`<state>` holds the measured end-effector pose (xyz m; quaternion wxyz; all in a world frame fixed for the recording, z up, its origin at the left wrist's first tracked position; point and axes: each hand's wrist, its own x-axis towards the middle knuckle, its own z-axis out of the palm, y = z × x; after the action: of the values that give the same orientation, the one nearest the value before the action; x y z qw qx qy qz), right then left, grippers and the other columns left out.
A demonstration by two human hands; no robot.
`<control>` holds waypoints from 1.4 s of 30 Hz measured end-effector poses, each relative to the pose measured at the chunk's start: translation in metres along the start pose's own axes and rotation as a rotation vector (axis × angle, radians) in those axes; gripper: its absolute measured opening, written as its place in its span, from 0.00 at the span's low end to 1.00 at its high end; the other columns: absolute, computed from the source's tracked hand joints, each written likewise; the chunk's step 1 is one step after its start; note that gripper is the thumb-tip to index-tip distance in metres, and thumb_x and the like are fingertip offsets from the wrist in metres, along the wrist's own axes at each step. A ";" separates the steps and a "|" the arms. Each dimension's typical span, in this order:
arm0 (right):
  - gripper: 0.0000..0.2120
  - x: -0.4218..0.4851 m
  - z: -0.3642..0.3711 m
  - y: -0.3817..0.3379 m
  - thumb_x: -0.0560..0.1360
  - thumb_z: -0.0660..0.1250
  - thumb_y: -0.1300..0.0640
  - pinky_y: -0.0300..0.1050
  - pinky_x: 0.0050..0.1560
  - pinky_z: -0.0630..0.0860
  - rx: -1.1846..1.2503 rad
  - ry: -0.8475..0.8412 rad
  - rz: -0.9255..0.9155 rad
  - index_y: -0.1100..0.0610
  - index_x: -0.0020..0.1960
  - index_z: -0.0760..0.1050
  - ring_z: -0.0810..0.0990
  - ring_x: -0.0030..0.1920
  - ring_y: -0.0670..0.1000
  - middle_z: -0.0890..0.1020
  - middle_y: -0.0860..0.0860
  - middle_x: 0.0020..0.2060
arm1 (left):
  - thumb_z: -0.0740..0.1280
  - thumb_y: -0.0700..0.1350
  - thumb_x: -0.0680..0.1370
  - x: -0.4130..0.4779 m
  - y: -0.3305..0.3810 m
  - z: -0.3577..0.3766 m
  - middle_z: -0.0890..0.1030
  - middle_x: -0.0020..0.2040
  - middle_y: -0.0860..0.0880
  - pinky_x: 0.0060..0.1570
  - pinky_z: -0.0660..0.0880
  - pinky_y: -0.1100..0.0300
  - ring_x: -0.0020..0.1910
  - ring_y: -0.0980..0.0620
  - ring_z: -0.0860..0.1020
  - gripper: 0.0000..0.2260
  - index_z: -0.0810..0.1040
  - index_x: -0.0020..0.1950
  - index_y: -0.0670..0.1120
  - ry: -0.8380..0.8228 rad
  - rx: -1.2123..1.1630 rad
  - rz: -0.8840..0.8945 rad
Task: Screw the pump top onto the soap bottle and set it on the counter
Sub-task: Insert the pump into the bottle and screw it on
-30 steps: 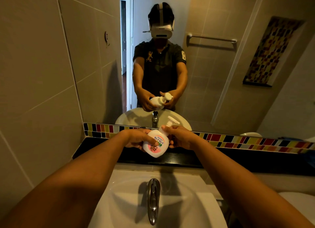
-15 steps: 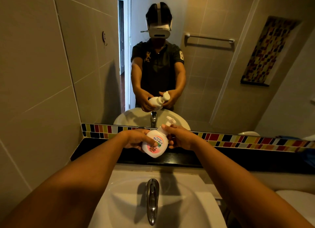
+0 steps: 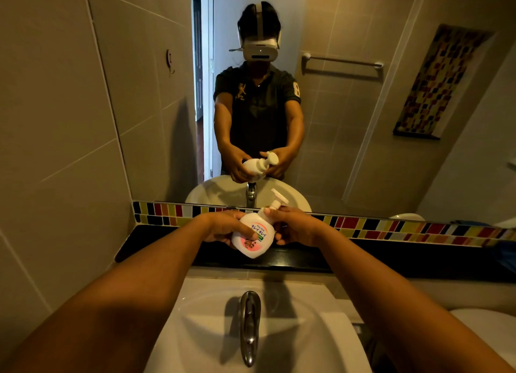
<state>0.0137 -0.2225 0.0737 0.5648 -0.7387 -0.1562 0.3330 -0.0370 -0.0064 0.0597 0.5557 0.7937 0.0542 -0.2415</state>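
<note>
We see a big wall mirror point(image 3: 335, 107) over a white sink point(image 3: 321, 330) with a chrome faucet point(image 3: 250, 325), and a black tabletop point(image 3: 391, 258) running behind it under a multicolour tile strip point(image 3: 391, 229). Both arms reach out over the sink. Left hand point(image 3: 223, 227) wraps the body of the soap bottle point(image 3: 252, 238), thumb across the label; right hand point(image 3: 296, 229) is closed around the neck, fingers at the collar of the pump top point(image 3: 276, 201). Bottle is held in the air above the front edge of the tabletop, tilted, nozzle pointing away and up toward the mirror. We judge the screwing as ongoing; whether threads are seated we cannot tell. Risks: tilted hold could cross-thread the collar or leave it loose; squeezing the soft body could push soap out; a slippery grip drops it into the sink.
</note>
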 end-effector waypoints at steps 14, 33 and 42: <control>0.21 -0.001 0.000 -0.005 0.73 0.70 0.45 0.46 0.39 0.79 0.044 0.021 -0.010 0.56 0.60 0.75 0.77 0.35 0.51 0.79 0.56 0.41 | 0.77 0.45 0.67 -0.001 0.002 -0.003 0.82 0.57 0.44 0.50 0.82 0.51 0.55 0.45 0.81 0.25 0.75 0.62 0.50 0.035 0.017 0.028; 0.17 0.003 0.005 -0.007 0.74 0.71 0.50 0.47 0.43 0.79 0.009 0.136 -0.081 0.61 0.56 0.78 0.80 0.37 0.53 0.83 0.59 0.44 | 0.76 0.44 0.68 -0.003 0.008 0.001 0.81 0.58 0.44 0.54 0.80 0.48 0.56 0.45 0.80 0.24 0.74 0.62 0.48 0.097 0.074 0.080; 0.17 -0.006 0.008 -0.015 0.74 0.69 0.45 0.41 0.33 0.76 -0.077 0.177 -0.137 0.58 0.52 0.78 0.80 0.34 0.51 0.82 0.54 0.37 | 0.76 0.45 0.70 -0.011 0.015 -0.004 0.82 0.59 0.42 0.54 0.80 0.50 0.59 0.44 0.80 0.23 0.76 0.63 0.48 -0.111 -0.088 0.024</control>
<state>0.0065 -0.2160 0.0883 0.5691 -0.7738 -0.1687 0.2210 -0.0400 -0.0062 0.0783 0.5949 0.7546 0.0244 -0.2757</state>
